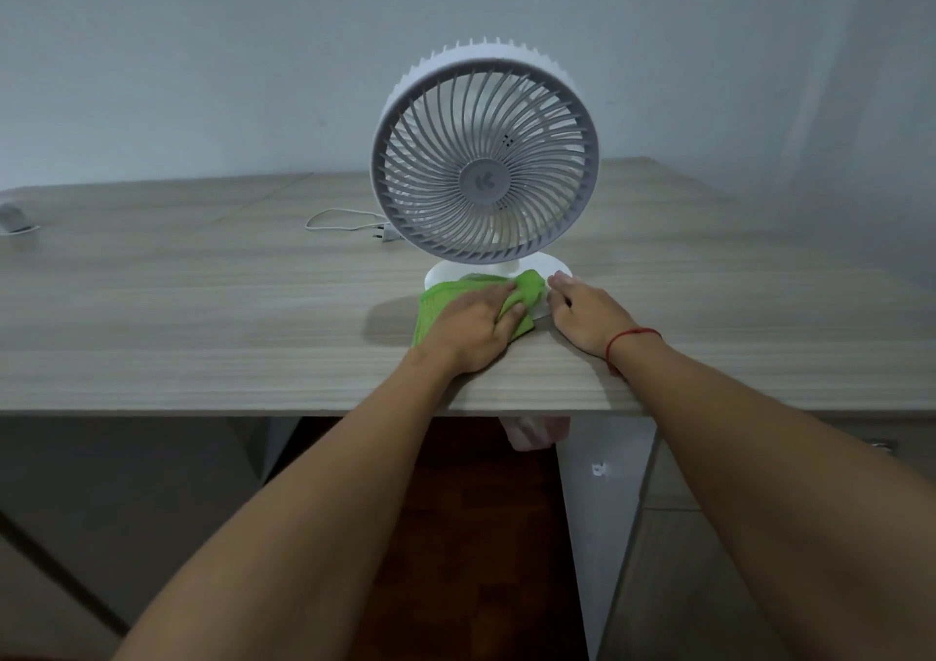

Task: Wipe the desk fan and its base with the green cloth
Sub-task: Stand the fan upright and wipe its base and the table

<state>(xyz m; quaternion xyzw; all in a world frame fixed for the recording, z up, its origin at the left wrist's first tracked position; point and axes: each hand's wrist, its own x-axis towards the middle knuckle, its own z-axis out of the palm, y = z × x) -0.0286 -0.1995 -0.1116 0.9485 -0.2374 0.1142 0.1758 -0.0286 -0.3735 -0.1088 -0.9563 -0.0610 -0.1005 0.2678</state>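
A white desk fan (483, 154) with a round grey grille stands upright on a wooden desk (202, 306), facing me. Its round white base (554, 268) sits below the grille. The green cloth (527, 288) lies bunched over the front of the base and spills onto the desk on the left. My left hand (476, 326) presses down on the cloth, fingers curled over it. My right hand (582, 313) rests flat on the desk, fingertips touching the right edge of the base. A red string circles that wrist.
The fan's white cable and plug (349, 227) lie on the desk behind and left of the fan. A small grey object (15, 220) sits at the far left edge. A wall rises close behind the desk. The desk's front edge runs under my forearms.
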